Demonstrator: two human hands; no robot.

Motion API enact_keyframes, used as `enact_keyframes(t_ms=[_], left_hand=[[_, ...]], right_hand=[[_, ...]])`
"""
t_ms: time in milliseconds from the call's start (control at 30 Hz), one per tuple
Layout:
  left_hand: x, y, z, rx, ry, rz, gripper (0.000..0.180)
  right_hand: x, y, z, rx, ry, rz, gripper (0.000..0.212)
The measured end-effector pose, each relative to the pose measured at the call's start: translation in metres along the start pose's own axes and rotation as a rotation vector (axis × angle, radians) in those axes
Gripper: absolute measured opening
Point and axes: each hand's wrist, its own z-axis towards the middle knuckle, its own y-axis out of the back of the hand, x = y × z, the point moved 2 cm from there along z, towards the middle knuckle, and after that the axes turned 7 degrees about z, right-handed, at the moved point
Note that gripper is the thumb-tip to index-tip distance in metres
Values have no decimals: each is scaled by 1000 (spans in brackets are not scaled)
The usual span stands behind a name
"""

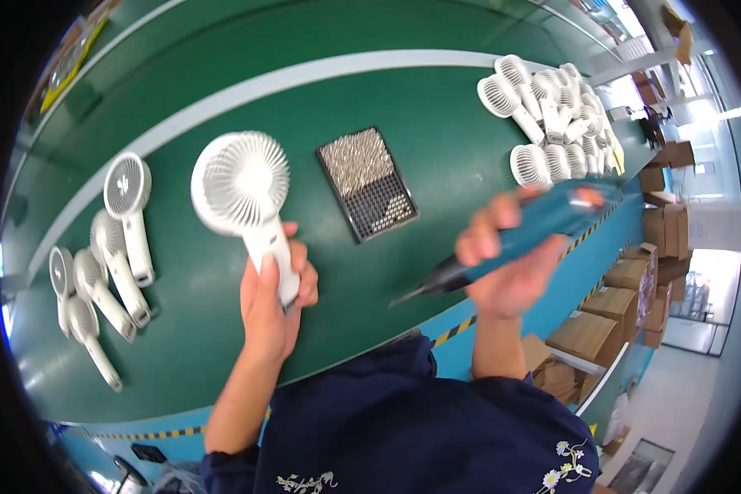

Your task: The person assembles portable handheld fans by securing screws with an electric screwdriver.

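Note:
My left hand (273, 300) is closed round the handle of a white handheld fan (243, 181), its round grille pointing away from me above the green table (247, 362). In my right hand (510, 263) is a teal electric screwdriver (543, 222), slightly blurred, its dark tip and thin bit aimed left toward the fan's lower end but apart from it. Between and beyond my hands lies a black tray (356, 226) of small screws (358, 156); they fill its far half, while the near half shows a grid with a few in it.
Several white handheld fans (111, 263) lie at the left of the table. A larger heap of similar fans (556, 103) covers the far right. A pale strip (305, 70) runs along the far side. Cardboard boxes (617, 300) stand beyond the table's right edge.

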Motion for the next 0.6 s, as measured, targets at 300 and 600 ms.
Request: enact_keyframes(t_ms=[300,600], left_hand=[[14,-5,60,-4,-36,-118,31],[40,-12,43,33,82,-262,44]], right_hand=[[-24,-16,72,316,270,-127,85],[-53,12,65,141,185,-67,97]])
